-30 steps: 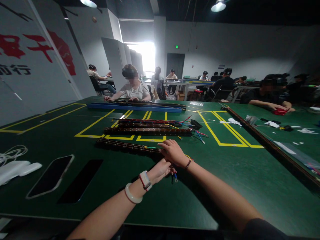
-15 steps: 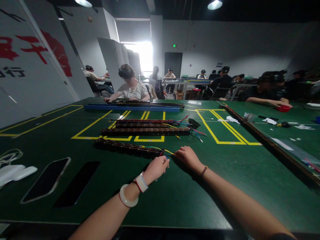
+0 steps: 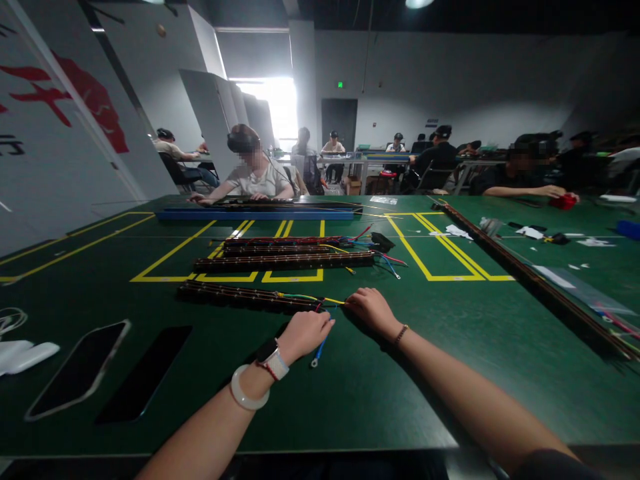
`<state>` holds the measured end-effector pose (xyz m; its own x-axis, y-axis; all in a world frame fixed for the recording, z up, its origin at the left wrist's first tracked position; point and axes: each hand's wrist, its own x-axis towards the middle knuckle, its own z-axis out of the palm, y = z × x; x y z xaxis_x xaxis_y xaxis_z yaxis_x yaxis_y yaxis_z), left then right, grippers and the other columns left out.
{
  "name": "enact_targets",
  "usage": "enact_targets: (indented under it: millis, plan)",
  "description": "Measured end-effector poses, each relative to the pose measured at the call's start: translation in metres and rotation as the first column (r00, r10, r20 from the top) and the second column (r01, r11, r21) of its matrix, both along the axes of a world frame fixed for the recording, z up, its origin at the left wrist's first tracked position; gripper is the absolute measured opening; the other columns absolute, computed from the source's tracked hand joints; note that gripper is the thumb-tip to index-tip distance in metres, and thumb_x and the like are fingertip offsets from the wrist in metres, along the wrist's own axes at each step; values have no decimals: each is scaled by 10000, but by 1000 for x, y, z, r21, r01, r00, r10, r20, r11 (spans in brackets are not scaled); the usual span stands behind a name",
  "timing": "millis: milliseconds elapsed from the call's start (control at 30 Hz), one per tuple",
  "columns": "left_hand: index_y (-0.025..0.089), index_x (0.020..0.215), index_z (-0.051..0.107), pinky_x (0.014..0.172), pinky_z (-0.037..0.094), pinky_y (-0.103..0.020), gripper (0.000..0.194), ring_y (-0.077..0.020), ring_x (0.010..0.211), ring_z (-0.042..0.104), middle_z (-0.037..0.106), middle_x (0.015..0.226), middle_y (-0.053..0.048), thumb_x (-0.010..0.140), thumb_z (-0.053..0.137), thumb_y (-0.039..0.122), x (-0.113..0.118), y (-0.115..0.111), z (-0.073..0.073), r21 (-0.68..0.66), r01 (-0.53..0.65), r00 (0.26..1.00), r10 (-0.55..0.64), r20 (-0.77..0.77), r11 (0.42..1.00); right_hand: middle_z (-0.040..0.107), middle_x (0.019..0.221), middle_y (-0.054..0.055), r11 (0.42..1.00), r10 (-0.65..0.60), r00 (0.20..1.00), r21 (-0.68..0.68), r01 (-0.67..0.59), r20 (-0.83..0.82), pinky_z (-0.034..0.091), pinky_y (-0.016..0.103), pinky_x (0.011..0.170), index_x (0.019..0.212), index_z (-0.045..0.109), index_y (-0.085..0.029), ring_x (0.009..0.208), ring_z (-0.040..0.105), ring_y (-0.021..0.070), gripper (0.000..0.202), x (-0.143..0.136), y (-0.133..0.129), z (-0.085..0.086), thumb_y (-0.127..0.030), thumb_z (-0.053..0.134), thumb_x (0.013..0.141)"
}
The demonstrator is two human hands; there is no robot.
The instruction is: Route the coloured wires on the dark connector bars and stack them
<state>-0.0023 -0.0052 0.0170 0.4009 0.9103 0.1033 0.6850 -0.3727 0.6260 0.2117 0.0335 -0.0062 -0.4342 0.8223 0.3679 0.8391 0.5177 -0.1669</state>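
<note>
A dark bar strung with thin copper-coloured lines lies on the green table, with wires coming from its right end. My left hand is closed at that end, around a blue wire whose ring terminal hangs below the fingers. To its right, my right hand pinches the far end of a yellow-green wire. The wire runs nearly straight back to the bar. A red wire's short stretch shows near my left fingertips. Beyond them lie similar bars with coloured wires.
Two phones and a white object lie at the left. A long dark bar slants across the right side. Across the table, a person works at a blue rail; another holds a red object.
The view has shifted slightly. The blue wire's ring end now shows below my left hand. Both hands remain near the bar's right end, my right hand still on the yellow-green wire.
</note>
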Motion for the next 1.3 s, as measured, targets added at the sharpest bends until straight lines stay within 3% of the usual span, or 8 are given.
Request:
enact_targets:
  millis: [167,300,467,633,733,900,1100,1300]
  plan:
    - [209,837,568,687,383,-278,210,-217,634,592,539,590,-20,903,488,392,-9,7,14,90,-198,980,198,13,976,663,811,34,1000,14,1000,-5,-14,-11,348,264,703,901,725,-210,788,583,150,156,0,-2,1,-311,606,909]
    - [183,1022,558,642,379,-281,279,-236,639,613,596,643,-60,942,384,385,-19,14,22,208,-337,918,369,-143,918,661,810,30,1000,6,1000,-8,-6,-20,349,264,705,892,725,-213,781,575,152,159,0,-2,0,-317,605,909]
    - [171,902,575,645,405,-285,337,-243,705,644,649,738,-109,959,318,381,-20,14,22,228,-334,877,390,-280,915,660,807,28,1000,9,1000,-5,-10,-17,345,265,694,886,724,-217,774,575,154,150,1,0,-3,-317,613,902]
    - [167,936,585,676,434,-288,329,-233,746,646,661,795,-110,962,320,360,-18,12,23,210,-328,895,374,-244,921,661,813,32,1000,16,1000,5,-16,-21,352,260,702,895,726,-218,781,582,151,154,2,1,-5,-317,608,906]
    - [176,1024,608,801,452,-320,266,-248,890,640,669,952,-126,940,391,306,-18,12,23,240,-278,948,306,-84,930,666,813,35,1000,22,999,6,-22,-34,354,262,705,893,727,-217,784,587,157,149,2,1,-5,-313,614,902]
    - [216,1200,606,1065,319,-401,324,-255,1152,540,620,1217,-109,922,444,250,-7,5,17,265,10,981,-61,182,964,671,814,40,999,32,999,8,-31,-43,359,261,713,896,726,-211,791,590,160,151,2,1,-5,-307,610,904]
    - [233,1069,689,1072,304,-447,267,-259,1097,534,642,1202,-90,897,484,226,7,-5,4,250,228,957,-265,122,941,663,813,40,1000,31,999,-2,-31,-43,355,265,705,895,722,-206,795,590,162,146,1,1,-4,-311,621,896]
    - [213,1019,685,994,389,-399,251,-244,1066,552,623,1172,-107,902,463,220,5,-6,6,338,218,970,-242,31,916,661,815,44,999,26,997,-47,-29,-66,342,273,709,898,722,-202,797,582,166,178,2,2,-4,-323,593,910]
